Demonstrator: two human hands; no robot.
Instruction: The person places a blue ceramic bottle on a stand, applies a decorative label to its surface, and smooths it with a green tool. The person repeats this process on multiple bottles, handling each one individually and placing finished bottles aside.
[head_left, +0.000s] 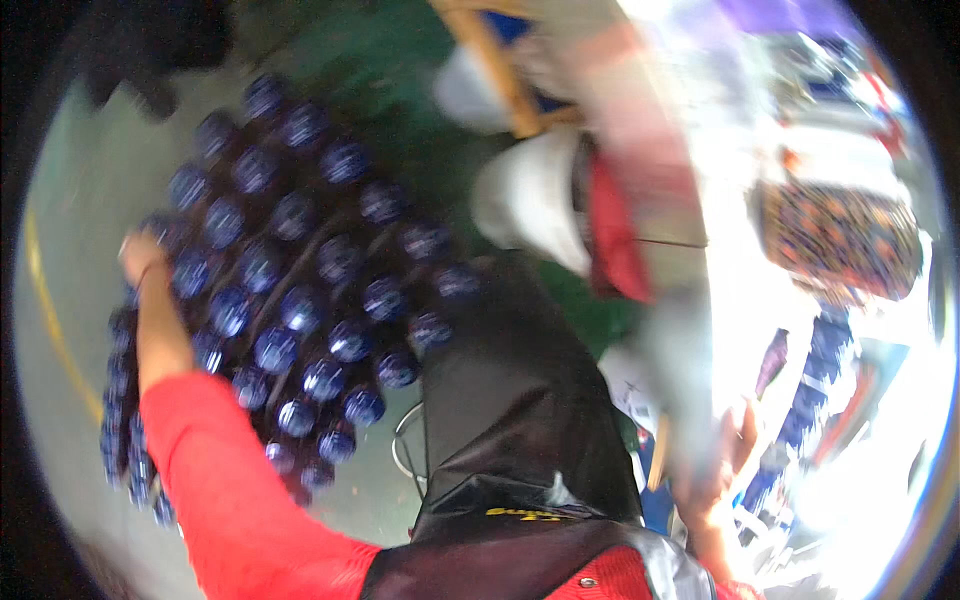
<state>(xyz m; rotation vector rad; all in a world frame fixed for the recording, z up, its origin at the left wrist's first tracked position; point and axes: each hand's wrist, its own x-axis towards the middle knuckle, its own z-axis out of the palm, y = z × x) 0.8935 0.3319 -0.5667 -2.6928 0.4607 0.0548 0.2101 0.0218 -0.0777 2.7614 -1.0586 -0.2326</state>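
A slanted rack full of shiny dark-blue round pieces point(276, 347), set in rows, stands at my left. My left hand point(143, 255) reaches out to the rack's far left edge, against one of the blue pieces. Its fingers are small and blurred there, so whether they grip that piece cannot be made out. At the right, my right hand point(722, 468) is by the edge of a bright white table point(745, 310). Motion smears its fingers, and a pale grey blurred shape point(690, 375) lies just beyond them; I cannot tell whether it is held.
A white bucket point(530, 195) with a red thing point(615, 225) at its side stands beyond my dark apron point(510, 390). A patterned brown basket-like container point(840, 238) sits on the table. A wooden frame point(500, 75) is at the back. A yellow line point(48, 295) crosses the floor.
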